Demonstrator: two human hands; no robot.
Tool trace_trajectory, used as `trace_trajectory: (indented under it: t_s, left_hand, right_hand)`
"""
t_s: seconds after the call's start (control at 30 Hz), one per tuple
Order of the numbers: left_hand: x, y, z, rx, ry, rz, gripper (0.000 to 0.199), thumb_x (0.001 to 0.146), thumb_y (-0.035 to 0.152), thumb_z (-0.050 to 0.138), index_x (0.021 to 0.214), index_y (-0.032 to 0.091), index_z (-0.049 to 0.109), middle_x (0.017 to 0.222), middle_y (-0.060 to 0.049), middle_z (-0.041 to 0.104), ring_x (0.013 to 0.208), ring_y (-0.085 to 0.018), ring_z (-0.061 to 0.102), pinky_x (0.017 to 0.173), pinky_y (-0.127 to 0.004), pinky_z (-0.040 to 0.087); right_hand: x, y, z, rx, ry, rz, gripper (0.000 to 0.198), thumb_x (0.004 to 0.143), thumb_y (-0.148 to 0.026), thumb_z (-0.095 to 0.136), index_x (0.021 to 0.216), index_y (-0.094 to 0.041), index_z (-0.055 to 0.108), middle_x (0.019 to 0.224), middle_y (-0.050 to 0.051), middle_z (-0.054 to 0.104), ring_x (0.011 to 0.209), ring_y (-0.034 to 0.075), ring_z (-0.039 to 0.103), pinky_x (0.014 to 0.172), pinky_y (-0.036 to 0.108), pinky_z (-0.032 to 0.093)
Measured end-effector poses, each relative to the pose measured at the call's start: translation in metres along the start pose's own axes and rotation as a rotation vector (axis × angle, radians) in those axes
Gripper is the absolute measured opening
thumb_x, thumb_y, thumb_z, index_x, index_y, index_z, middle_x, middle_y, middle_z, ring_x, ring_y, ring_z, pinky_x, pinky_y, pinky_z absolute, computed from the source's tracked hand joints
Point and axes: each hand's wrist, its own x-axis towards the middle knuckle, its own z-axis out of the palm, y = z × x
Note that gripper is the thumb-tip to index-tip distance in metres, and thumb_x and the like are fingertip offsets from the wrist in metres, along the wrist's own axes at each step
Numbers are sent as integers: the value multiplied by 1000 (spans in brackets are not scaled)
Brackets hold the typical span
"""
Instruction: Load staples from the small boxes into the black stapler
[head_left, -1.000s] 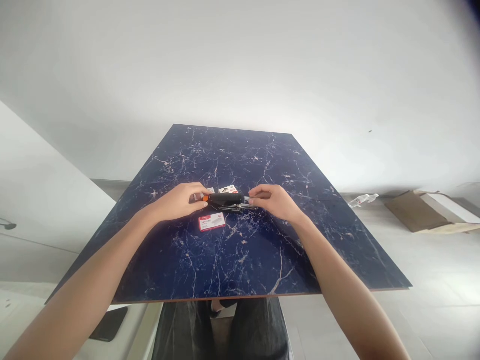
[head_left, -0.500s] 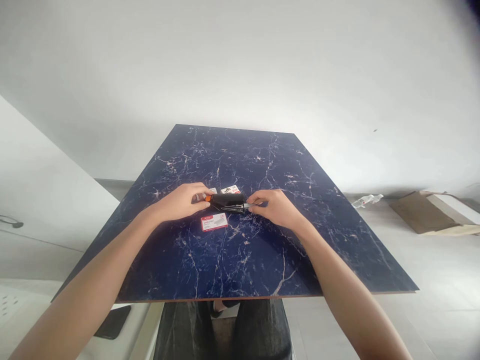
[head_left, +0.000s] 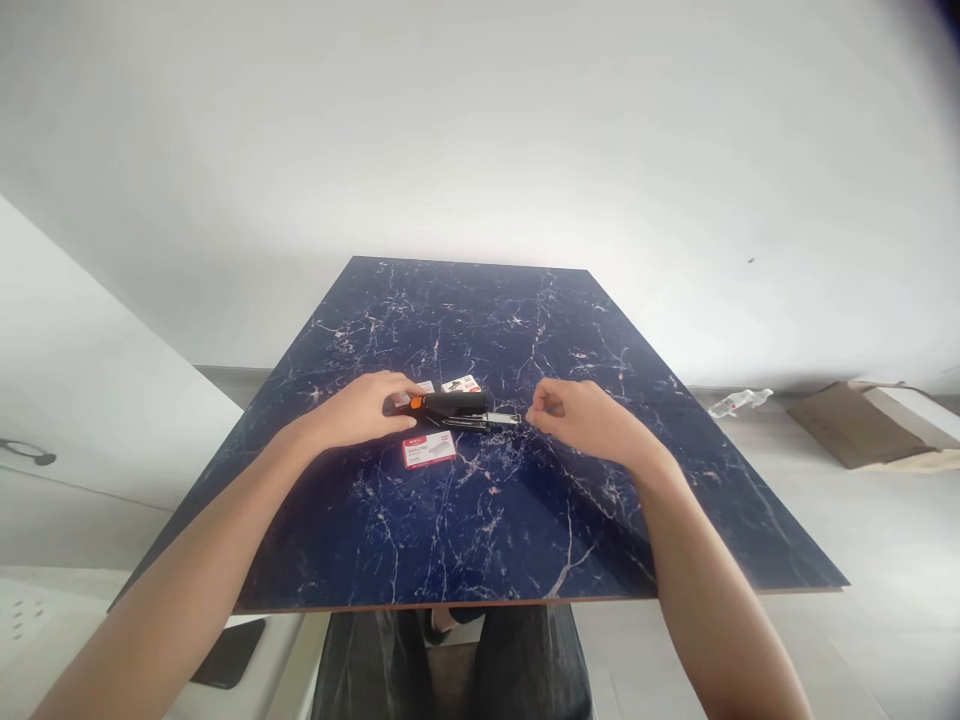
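A black stapler [head_left: 455, 404] with an orange rear end lies lengthwise across the blue table, its metal staple tray [head_left: 504, 420] sticking out to the right. My left hand [head_left: 371, 405] grips around the orange end with thumb and fingers. Just past the tray's tip, my right hand [head_left: 574, 415] has its fingers pinched together; whether anything small is between them I cannot tell. In front of the stapler lies a red and white staple box [head_left: 429, 450]. Another small white box [head_left: 460, 385] with a stapler picture sits behind it, beside a pale item [head_left: 426, 386] partly hidden by my left fingers.
The table [head_left: 480, 540] has a dark blue marbled top. On the floor to the right are an open cardboard box [head_left: 847, 425] and a clear plastic item [head_left: 739, 402]. A dark flat object [head_left: 231, 652] lies below the table at the left. A white wall rises behind.
My right hand has moved to the right, and the staple tray now sticks farther out of the stapler. My left hand stays at the orange end. The view has shifted slightly.
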Motion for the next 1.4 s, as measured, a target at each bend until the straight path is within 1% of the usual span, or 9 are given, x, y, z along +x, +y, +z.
trace_trajectory:
  t_s: [0.2, 0.37, 0.53, 0.63, 0.7, 0.87, 1.0, 1.23, 1.4]
  left_hand:
    - [3, -2, 4, 54, 19, -5, 49, 86, 50, 69, 130, 28, 68, 118, -9, 69, 103, -29, 63, 82, -39, 50]
    - [4, -3, 6, 42, 45, -15, 53, 82, 46, 74, 132, 29, 67, 122, -9, 70, 105, -29, 65, 86, -40, 51]
    - [2, 3, 4, 44, 25, -78, 52, 84, 46, 71, 133, 28, 66, 127, -8, 70, 107, -30, 66, 85, -40, 53]
    - [1, 5, 4, 47, 24, -52, 50, 84, 45, 72, 131, 28, 68, 125, -7, 71, 107, -30, 66, 85, -40, 53]
    - [1, 5, 6, 39, 47, -21, 47, 84, 42, 72, 129, 28, 69, 123, -7, 72, 107, -29, 66, 87, -40, 53]
    - [2, 4, 9, -6, 76, 20, 43, 81, 37, 76, 122, 28, 71, 118, -5, 74, 101, -28, 69, 85, -37, 54]
    - [3, 5, 9, -11, 73, 25, 46, 81, 36, 76, 126, 29, 70, 119, -5, 75, 103, -28, 71, 85, -37, 54]
    - [14, 61, 47, -18, 147, 54, 69, 84, 42, 77, 147, 25, 54, 120, -9, 74, 98, -29, 72, 84, -39, 56]
    - [-1, 71, 41, -27, -80, 169, 79, 82, 54, 76, 151, 30, 47, 140, -9, 64, 119, -33, 65, 93, -41, 54]
  right_hand:
    - [-8, -13, 4, 301, -141, 49, 17, 95, -37, 60, 87, -24, 51, 85, 5, 78, 71, 21, 74, 61, 32, 57]
    - [-4, -41, 36, 568, -272, 48, 16, 88, -22, 64, 87, -23, 49, 113, 10, 77, 76, 19, 75, 64, 31, 62]
    - [-5, -30, 21, 386, -124, 111, 13, 93, -29, 58, 87, -23, 49, 102, 9, 78, 70, 19, 74, 59, 31, 60]
    - [-3, -21, 13, 359, -157, 187, 11, 94, -29, 56, 91, -24, 47, 87, 7, 77, 69, 20, 73, 57, 30, 56]
    - [-2, -25, 19, 352, -205, 152, 8, 93, -23, 53, 93, -24, 45, 84, 5, 76, 67, 20, 72, 58, 28, 53]
    - [-6, -56, 55, -106, 39, -33, 18, 85, -13, 47, 100, -21, 44, 74, 4, 70, 61, 22, 64, 55, 30, 31]
    - [-5, -61, 66, -266, 58, -144, 23, 83, -13, 46, 105, -19, 44, 72, 4, 67, 58, 23, 60, 55, 32, 22]
    - [13, -28, 47, 74, 170, 94, 13, 99, -36, 42, 97, -23, 43, 79, 3, 67, 71, 23, 64, 65, 30, 36]
    - [19, -19, 47, 345, 145, 118, 35, 95, -60, 52, 94, -25, 44, 95, 3, 71, 76, 21, 66, 68, 30, 44]
